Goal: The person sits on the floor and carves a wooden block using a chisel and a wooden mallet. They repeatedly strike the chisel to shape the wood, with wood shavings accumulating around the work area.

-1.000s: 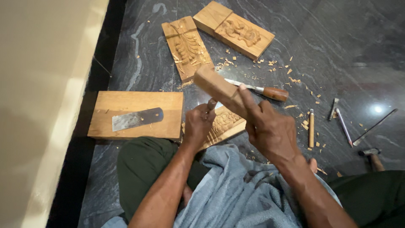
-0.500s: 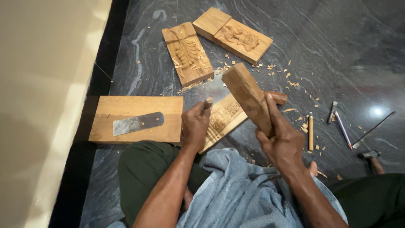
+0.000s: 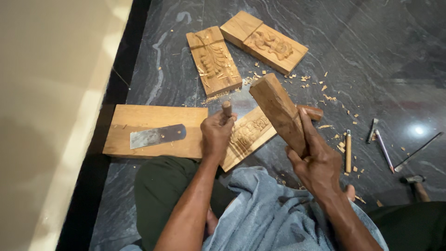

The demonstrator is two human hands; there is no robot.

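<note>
1. While the person sits on the dark stone floor (image 3: 176,74) in the head view, the left hand (image 3: 217,135) is closed in a fist round a chisel (image 3: 226,108), whose rounded wooden handle end pokes up above the knuckles; the blade is hidden beneath the hand
2. That chisel stands on the carved panel (image 3: 248,135), a tilted wooden board with relief work cut into it, lying just in front of the person's knees
3. The right hand (image 3: 316,162) is wrapped tight round the lower end of a wooden mallet (image 3: 278,111), a plain squared block held up at a slant above the right end of the carved panel, its head clear of the chisel handle
4. Left of the carved panel, touching or nearly touching it, lies a plain board (image 3: 144,123) with a flat metal blade (image 3: 157,135) resting on top
5. Beyond the carved panel, further from the person, lie two more carved blocks (image 3: 213,60), one beside the other, with wood chips (image 3: 325,93) scattered near them
6. Right of the carved panel, a small chisel (image 3: 348,151) and several thin metal tools (image 3: 383,148) lie apart on the floor
7. A blue-grey cloth (image 3: 269,214) covers the person's lap, on the near side of the carved panel
</note>
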